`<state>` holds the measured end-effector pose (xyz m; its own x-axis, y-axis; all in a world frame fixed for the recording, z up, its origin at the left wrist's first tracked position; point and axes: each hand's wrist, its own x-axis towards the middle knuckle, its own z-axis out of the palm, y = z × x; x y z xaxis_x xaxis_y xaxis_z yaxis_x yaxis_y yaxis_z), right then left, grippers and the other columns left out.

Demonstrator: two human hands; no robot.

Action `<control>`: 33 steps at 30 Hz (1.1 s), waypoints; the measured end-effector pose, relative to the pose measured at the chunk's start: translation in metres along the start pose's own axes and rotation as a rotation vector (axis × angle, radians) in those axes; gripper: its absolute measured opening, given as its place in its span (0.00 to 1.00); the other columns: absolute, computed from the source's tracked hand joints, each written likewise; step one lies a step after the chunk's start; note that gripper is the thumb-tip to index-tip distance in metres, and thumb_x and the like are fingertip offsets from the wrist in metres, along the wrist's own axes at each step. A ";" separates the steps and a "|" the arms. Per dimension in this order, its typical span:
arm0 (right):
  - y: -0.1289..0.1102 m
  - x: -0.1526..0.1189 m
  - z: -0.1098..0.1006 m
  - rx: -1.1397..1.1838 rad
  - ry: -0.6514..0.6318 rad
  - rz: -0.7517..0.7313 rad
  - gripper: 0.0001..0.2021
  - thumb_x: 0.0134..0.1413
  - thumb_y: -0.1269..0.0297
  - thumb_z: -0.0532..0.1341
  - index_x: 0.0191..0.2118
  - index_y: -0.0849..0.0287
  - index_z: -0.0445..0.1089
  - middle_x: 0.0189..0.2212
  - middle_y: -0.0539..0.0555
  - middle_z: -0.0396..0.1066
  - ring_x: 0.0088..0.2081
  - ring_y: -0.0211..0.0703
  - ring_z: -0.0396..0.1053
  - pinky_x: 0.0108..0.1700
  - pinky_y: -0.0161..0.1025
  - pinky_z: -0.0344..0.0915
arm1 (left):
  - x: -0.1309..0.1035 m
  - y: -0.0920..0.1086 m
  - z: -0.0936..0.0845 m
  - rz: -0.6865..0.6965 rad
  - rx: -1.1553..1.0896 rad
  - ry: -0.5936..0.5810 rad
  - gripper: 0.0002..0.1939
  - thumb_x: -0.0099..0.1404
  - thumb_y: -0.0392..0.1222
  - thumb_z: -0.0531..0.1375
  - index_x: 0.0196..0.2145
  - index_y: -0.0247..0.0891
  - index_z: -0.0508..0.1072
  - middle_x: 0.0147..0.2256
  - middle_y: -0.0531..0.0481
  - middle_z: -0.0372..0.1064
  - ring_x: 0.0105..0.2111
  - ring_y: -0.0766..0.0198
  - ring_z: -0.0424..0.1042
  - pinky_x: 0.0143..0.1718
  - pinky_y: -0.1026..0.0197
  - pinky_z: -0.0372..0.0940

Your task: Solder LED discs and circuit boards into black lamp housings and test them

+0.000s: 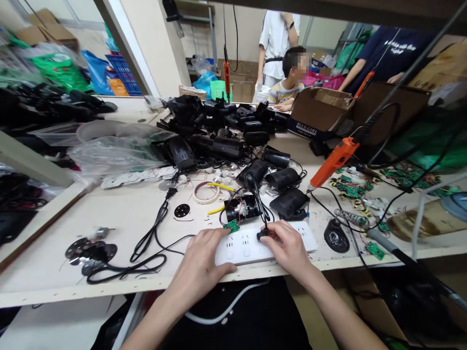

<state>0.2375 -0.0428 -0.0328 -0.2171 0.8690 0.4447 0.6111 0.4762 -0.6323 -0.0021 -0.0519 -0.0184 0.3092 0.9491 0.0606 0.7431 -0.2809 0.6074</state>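
Observation:
A white power strip (251, 245) lies along the table's front edge. My left hand (204, 255) grips its left end, thumb at the front side and fingers over the top. Between the fingers of my right hand (286, 245) is a black power plug (261, 235), held at one of the strip's sockets; whether its pins are fully in is hidden. Its black cord rises toward an opened black housing (242, 208) with a motor and wires showing. A small green circuit board (232, 225) sits just behind the strip, close to my left fingertips.
Black housings (226, 146) pile up at the back. An orange electric screwdriver (333, 163) hangs at the right, near loose circuit boards (352, 187) and a soldering iron (383, 240). A black cord (155, 233) lies left. Other people (279, 46) are behind the table.

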 end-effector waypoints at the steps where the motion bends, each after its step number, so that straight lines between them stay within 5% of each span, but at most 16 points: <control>1: -0.001 -0.001 0.000 -0.013 -0.007 -0.028 0.04 0.61 0.68 0.57 0.37 0.59 0.69 0.29 0.54 0.69 0.32 0.45 0.66 0.35 0.40 0.65 | 0.000 -0.001 0.000 -0.013 -0.009 0.010 0.30 0.50 0.45 0.69 0.51 0.43 0.68 0.49 0.44 0.72 0.50 0.46 0.67 0.52 0.44 0.62; 11: 0.004 0.004 -0.009 -0.048 -0.067 -0.129 0.04 0.64 0.69 0.56 0.39 0.59 0.68 0.30 0.54 0.69 0.33 0.45 0.66 0.35 0.40 0.65 | -0.001 -0.002 0.004 -0.124 -0.026 0.017 0.33 0.49 0.48 0.71 0.50 0.42 0.64 0.48 0.43 0.68 0.50 0.45 0.67 0.52 0.43 0.62; 26: 0.013 -0.002 0.005 -0.089 -0.065 -0.155 0.02 0.61 0.72 0.57 0.36 0.60 0.66 0.29 0.54 0.65 0.34 0.47 0.62 0.38 0.42 0.62 | -0.030 -0.016 0.014 -0.201 0.118 0.346 0.36 0.49 0.57 0.69 0.49 0.37 0.62 0.49 0.38 0.68 0.50 0.41 0.67 0.51 0.40 0.62; 33: 0.010 0.000 0.004 -0.160 -0.096 -0.070 0.05 0.54 0.75 0.63 0.35 0.59 0.68 0.30 0.53 0.65 0.35 0.46 0.61 0.40 0.41 0.61 | -0.030 -0.017 0.009 -0.189 0.124 0.237 0.35 0.49 0.57 0.68 0.49 0.39 0.63 0.51 0.40 0.69 0.53 0.43 0.65 0.53 0.44 0.61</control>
<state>0.2410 -0.0374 -0.0418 -0.3301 0.8473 0.4161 0.7036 0.5147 -0.4899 -0.0191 -0.0763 -0.0377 0.0231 0.9888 0.1475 0.8454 -0.0981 0.5251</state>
